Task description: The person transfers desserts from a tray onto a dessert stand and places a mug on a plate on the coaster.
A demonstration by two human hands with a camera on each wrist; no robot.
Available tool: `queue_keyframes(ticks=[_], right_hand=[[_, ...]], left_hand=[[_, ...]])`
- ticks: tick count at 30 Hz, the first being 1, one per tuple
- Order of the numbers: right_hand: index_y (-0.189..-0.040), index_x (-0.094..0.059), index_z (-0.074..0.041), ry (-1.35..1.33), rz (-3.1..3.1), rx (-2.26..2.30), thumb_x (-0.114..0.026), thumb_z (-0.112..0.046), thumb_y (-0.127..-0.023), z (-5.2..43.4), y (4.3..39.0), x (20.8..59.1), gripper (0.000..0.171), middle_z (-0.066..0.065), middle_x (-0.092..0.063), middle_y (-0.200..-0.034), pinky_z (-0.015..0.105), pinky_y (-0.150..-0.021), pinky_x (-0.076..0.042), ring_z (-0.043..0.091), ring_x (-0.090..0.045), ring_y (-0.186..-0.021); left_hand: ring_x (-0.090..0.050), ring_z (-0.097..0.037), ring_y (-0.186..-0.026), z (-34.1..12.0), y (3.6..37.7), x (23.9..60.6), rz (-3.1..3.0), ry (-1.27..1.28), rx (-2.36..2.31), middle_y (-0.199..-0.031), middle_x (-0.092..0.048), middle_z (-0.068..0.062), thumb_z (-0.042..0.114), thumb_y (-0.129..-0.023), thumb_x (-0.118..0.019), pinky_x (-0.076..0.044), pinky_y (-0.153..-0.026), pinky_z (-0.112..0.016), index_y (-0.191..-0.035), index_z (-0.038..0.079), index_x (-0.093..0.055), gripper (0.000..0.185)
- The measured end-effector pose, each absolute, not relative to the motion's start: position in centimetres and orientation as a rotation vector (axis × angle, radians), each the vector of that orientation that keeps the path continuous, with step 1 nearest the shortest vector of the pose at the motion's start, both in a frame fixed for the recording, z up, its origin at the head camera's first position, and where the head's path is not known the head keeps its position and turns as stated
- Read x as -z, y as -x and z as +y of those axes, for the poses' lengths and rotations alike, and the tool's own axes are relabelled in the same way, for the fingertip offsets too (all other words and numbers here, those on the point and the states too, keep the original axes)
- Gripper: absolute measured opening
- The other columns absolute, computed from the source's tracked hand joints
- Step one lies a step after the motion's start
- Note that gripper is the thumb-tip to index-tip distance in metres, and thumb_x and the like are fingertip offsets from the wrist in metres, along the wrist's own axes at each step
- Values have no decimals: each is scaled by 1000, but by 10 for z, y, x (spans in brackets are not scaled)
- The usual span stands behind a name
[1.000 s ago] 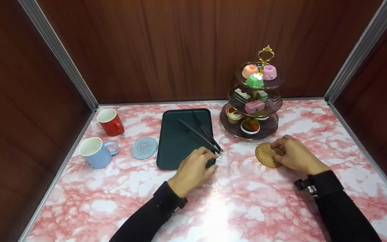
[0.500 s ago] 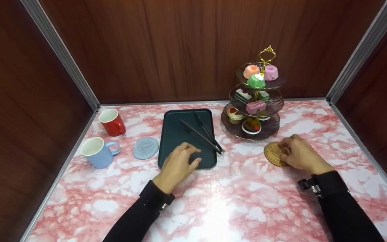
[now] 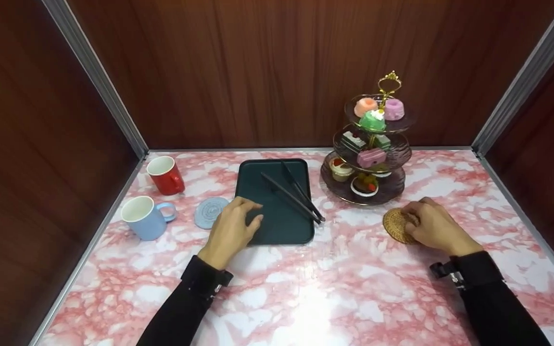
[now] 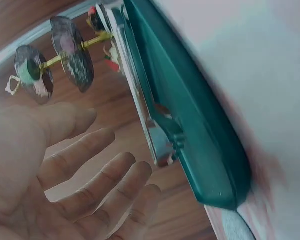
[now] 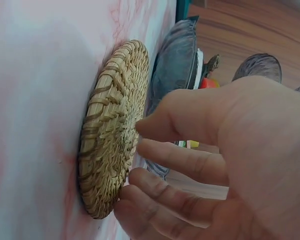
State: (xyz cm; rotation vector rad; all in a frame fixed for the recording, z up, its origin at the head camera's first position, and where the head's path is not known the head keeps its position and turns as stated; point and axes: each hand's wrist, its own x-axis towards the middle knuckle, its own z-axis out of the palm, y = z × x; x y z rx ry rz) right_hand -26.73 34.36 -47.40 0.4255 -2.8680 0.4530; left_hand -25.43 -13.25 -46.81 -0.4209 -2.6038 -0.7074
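My right hand reaches down to a round woven straw coaster on the table at the right. In the right wrist view its bent fingers meet the coaster, thumb tip at the near face and the other tips along the rim. My left hand is held over the left edge of a dark green tray, with nothing in it; the left wrist view shows its fingers spread and loose. Black tongs lie diagonally on the tray. A grey-blue round coaster sits beside the left hand, partly covered.
A three-tier stand with small cakes rises at the back right. At the left are a red mug and a light blue mug. Wood-grain panels enclose the marbled table.
My left hand has moved left from the tray's front right corner to its left edge. The woven coaster has slid a little to the right under my right hand.
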Motion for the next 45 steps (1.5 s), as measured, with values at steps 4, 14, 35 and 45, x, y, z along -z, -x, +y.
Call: queue_keyframes(ticks=[4,14,35,45], right_hand=[[-105,-65,-14,-378,-2827,-491,-68,-19,-75,341,267,473,31,7,-59,-98,40,-75,-44,22,-55,-86],[-113,-61,-19,-450,-2703,-579,-69,-24,-79,329,267,465,35,1,-56,-106,44,-79,-46,25,-58,-95],[-116,-60,-25,-575,-2608,-679,-65,-28,-82,295,263,458,34,-9,-55,-112,35,-82,-44,9,-54,-102],[-117,-54,-39,-596,-2641,-711,-66,-30,-82,278,261,456,38,-11,-53,-114,28,-64,-51,-1,-56,-71]], left_hand=[[-58,-13,-99,-142,259,464,-2608,374,719,-106,-58,5,36,-84,-64,-51,-80,-34,-110,26,-65,28],[-57,-15,-90,-175,270,458,-2535,214,744,-102,-59,6,33,-83,-65,-49,-75,-32,-110,25,-67,28],[-54,-25,-102,-253,274,455,-2318,38,758,-107,-60,-4,26,-79,-70,-40,-90,-39,-109,19,-68,31],[-48,-30,-107,-281,273,457,-2299,-44,698,-114,-57,-9,25,-77,-70,-37,-92,-43,-112,19,-67,35]])
